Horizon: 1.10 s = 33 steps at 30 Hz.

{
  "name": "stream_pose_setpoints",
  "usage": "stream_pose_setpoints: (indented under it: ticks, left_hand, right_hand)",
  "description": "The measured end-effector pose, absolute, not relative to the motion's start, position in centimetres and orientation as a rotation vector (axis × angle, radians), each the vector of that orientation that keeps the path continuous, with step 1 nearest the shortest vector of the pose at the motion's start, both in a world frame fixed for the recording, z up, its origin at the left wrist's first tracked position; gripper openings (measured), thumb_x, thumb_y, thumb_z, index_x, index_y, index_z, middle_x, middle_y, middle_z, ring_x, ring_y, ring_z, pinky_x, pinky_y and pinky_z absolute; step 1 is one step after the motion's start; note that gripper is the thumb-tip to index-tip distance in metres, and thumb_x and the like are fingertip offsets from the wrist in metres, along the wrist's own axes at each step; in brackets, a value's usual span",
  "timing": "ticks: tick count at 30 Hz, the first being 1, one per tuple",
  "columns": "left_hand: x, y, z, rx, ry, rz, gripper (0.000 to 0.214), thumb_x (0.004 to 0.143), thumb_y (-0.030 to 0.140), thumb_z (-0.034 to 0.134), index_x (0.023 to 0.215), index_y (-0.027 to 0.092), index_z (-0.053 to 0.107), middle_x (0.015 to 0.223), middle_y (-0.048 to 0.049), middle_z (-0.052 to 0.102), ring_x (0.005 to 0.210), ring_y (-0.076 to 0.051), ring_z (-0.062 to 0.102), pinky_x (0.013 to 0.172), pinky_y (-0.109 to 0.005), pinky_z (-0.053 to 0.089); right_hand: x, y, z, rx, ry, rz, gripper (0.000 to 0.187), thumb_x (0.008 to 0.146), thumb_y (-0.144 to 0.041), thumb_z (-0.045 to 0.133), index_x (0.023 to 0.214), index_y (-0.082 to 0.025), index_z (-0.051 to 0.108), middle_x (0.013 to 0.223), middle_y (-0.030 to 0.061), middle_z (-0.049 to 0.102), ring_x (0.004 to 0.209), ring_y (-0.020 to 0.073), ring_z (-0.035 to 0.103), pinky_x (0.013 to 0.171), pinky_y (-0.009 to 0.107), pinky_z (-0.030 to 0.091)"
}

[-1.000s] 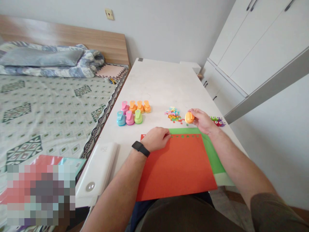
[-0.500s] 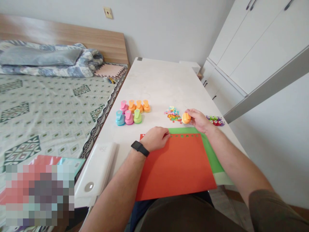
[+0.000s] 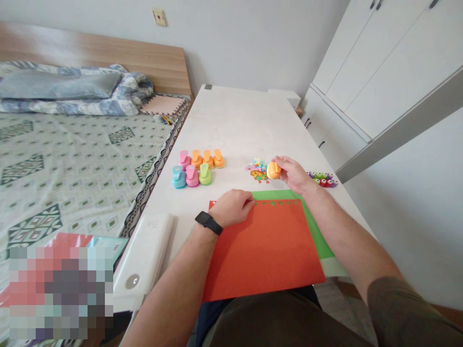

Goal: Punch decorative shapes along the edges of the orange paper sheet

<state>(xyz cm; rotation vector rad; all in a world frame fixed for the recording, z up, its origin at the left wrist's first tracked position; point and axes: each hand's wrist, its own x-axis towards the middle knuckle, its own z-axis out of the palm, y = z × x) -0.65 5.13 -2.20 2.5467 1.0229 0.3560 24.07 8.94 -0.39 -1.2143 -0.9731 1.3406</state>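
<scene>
My right hand (image 3: 292,174) grips a small orange paper punch (image 3: 273,170) just above a pile of coloured paper cut-outs (image 3: 257,170). My left hand (image 3: 233,207), with a black watch at the wrist, rests curled on the top left corner of a red paper sheet (image 3: 264,250). A row of punched holes runs along the sheet's far edge. The red sheet lies over a green sheet (image 3: 318,231) on the white table (image 3: 235,120).
Several pastel punches (image 3: 197,167) stand in a cluster at the left of the table. More small punches with eyes (image 3: 321,179) sit by the right edge. A white box (image 3: 144,255) lies at the near left. A bed (image 3: 72,140) runs alongside; white cabinets (image 3: 361,72) stand right.
My right hand has carried the orange punch a little left and away from me, from over the green sheet's far edge to the cut-out pile. My left hand has stayed put.
</scene>
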Motion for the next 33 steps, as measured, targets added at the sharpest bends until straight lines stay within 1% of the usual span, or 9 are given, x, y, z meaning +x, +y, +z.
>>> stream_pose_setpoints:
  ticks: [6, 14, 17, 19, 25, 33]
  left_hand:
    - [-0.6, 5.1, -2.2, 2.542, 1.032, 0.349, 0.025, 0.098, 0.03, 0.051, 0.086, 0.019, 0.07, 0.085, -0.0071, 0.075, 0.078, -0.02, 0.067, 0.069, -0.03, 0.042]
    - [-0.6, 5.2, -2.3, 2.53, 1.011, 0.37, 0.025, 0.099, 0.03, 0.051, 0.086, 0.019, 0.07, 0.085, -0.0065, 0.075, 0.077, -0.019, 0.066, 0.069, -0.029, 0.042]
    - [-0.5, 5.2, -2.4, 2.521, 1.014, 0.368, 0.025, 0.099, 0.03, 0.052, 0.087, 0.019, 0.071, 0.085, -0.0066, 0.075, 0.077, -0.019, 0.066, 0.071, -0.029, 0.043]
    - [-0.5, 5.2, -2.4, 2.517, 1.014, 0.359, 0.026, 0.099, 0.03, 0.051, 0.087, 0.019, 0.071, 0.085, -0.0067, 0.075, 0.078, -0.019, 0.066, 0.071, -0.029, 0.043]
    - [-0.4, 5.2, -2.2, 2.511, 1.015, 0.342, 0.025, 0.099, 0.029, 0.051, 0.088, 0.019, 0.071, 0.086, -0.0066, 0.075, 0.079, -0.02, 0.066, 0.072, -0.03, 0.044]
    - [-0.3, 5.2, -2.1, 2.507, 1.011, 0.324, 0.026, 0.1, 0.028, 0.05, 0.085, 0.019, 0.069, 0.084, -0.0065, 0.074, 0.076, -0.018, 0.064, 0.07, -0.03, 0.043]
  right_hand:
    - [26.4, 7.0, 0.5, -1.158, -0.901, 1.269, 0.037, 0.071, -0.05, 0.088, 0.082, -0.021, 0.069, 0.08, -0.0006, 0.064, 0.072, 0.0128, 0.058, 0.064, 0.025, 0.051]
    - [28.6, 5.3, -0.6, -1.101, -0.862, 1.209, 0.028, 0.081, -0.047, 0.081, 0.089, -0.022, 0.072, 0.088, 0.0012, 0.066, 0.077, 0.0147, 0.061, 0.067, 0.027, 0.052]
    - [29.0, 5.2, -1.1, -1.079, -0.839, 1.228, 0.028, 0.084, -0.049, 0.077, 0.09, -0.022, 0.072, 0.09, 0.0028, 0.067, 0.075, 0.016, 0.061, 0.066, 0.029, 0.053]
    - [29.1, 5.1, -1.3, -1.074, -0.825, 1.253, 0.029, 0.086, -0.051, 0.074, 0.091, -0.022, 0.072, 0.09, 0.0037, 0.068, 0.073, 0.0166, 0.061, 0.063, 0.03, 0.052]
    - [29.2, 4.6, -1.7, -1.087, -0.806, 1.284, 0.033, 0.087, -0.055, 0.072, 0.093, -0.022, 0.072, 0.088, 0.0042, 0.068, 0.068, 0.0169, 0.061, 0.051, 0.028, 0.046]
    - [29.2, 4.5, -1.4, -1.046, -0.777, 1.274, 0.034, 0.088, -0.056, 0.07, 0.092, -0.022, 0.069, 0.087, 0.0048, 0.069, 0.072, 0.0182, 0.063, 0.051, 0.028, 0.045]
